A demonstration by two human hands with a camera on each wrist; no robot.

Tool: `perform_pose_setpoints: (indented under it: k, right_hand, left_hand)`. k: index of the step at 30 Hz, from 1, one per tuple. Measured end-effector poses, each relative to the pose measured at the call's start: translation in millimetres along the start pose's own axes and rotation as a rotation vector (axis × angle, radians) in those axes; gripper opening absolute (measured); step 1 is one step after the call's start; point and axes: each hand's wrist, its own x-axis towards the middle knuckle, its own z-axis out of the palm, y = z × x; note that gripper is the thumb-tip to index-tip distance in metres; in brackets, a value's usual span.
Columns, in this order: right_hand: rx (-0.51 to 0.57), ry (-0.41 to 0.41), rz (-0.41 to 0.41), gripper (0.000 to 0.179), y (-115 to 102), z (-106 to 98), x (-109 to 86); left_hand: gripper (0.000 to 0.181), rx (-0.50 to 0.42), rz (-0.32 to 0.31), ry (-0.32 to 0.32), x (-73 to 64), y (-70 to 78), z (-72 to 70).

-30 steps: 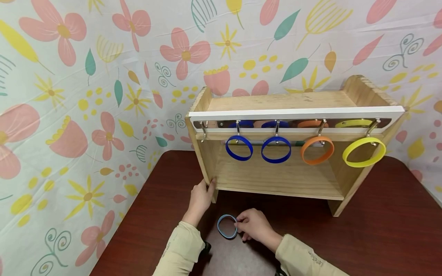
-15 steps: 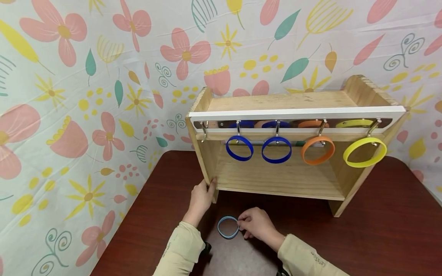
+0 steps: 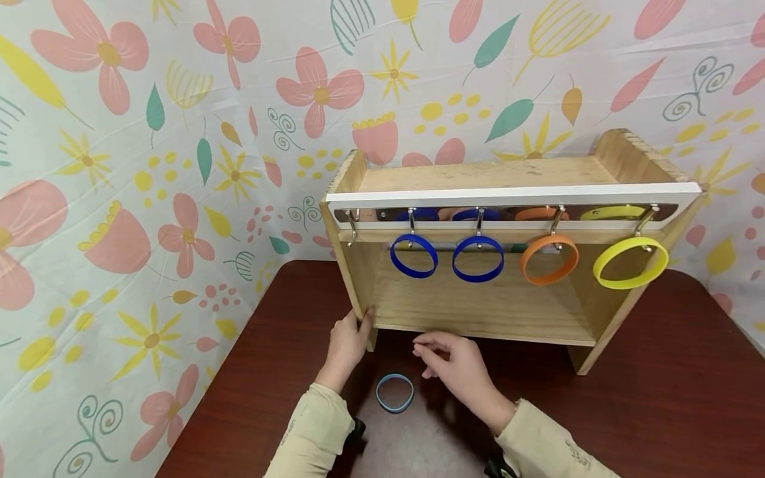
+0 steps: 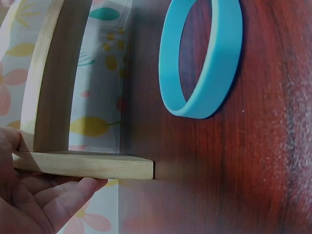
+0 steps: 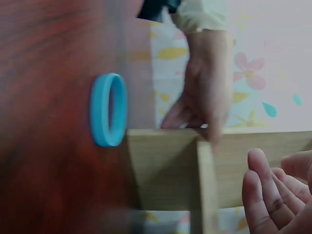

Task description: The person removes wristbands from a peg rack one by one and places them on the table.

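A light blue silicone wristband [image 3: 396,410] lies on the dark red table in front of the wooden shelf [image 3: 478,312]. My left hand [image 3: 346,346] grips the lower end of the shelf's left side panel; in the left wrist view, fingers [image 4: 73,200] lie on one side of the panel. Raised a little above the table, my right hand [image 3: 461,369] holds nothing. Its fingers bend loosely, apart from the light blue wristband [image 5: 101,109] in the right wrist view. Along the shelf's front hang two dark blue wristbands [image 3: 414,275], an orange one [image 3: 545,282] and a yellow one [image 3: 624,286], each on a metal hook.
A white strip [image 3: 508,194] with a shiny metal hook rail runs across the shelf's top front. Its leftmost hook [image 3: 352,229] bears no band. Flower-patterned cloth [image 3: 227,133] covers the walls behind and to the left of the table [image 3: 263,398].
My right hand had its fingers at the light blue wristband, which shifted slightly right. It has since let go and moved up and right. My left hand stays on the shelf.
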Motion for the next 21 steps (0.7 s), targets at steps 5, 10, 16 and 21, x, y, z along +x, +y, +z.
perform_pose_setpoints:
  k: [5,10,16,21]
  right_hand:
    - [-0.033,0.110,-0.158,0.016,-18.6,-11.1,2.0]
    - [-0.037,0.179,-0.249,0.018,-33.3,-21.0,5.8]
    - [-0.013,0.239,-0.312,0.021,-42.9,-26.6,10.1]
    - [-0.010,0.274,-0.342,0.026,-51.0,-30.1,13.9]
  left_hand:
    - [0.032,0.005,-0.008,-0.010,0.2,-0.9,0.2]
    - [0.033,-0.002,-0.011,-0.014,0.0,-2.3,0.5]
    - [0.033,-0.005,-0.003,-0.010,0.3,-3.0,0.8]
    - [0.033,-0.005,-0.003,-0.004,0.1,-2.7,1.2]
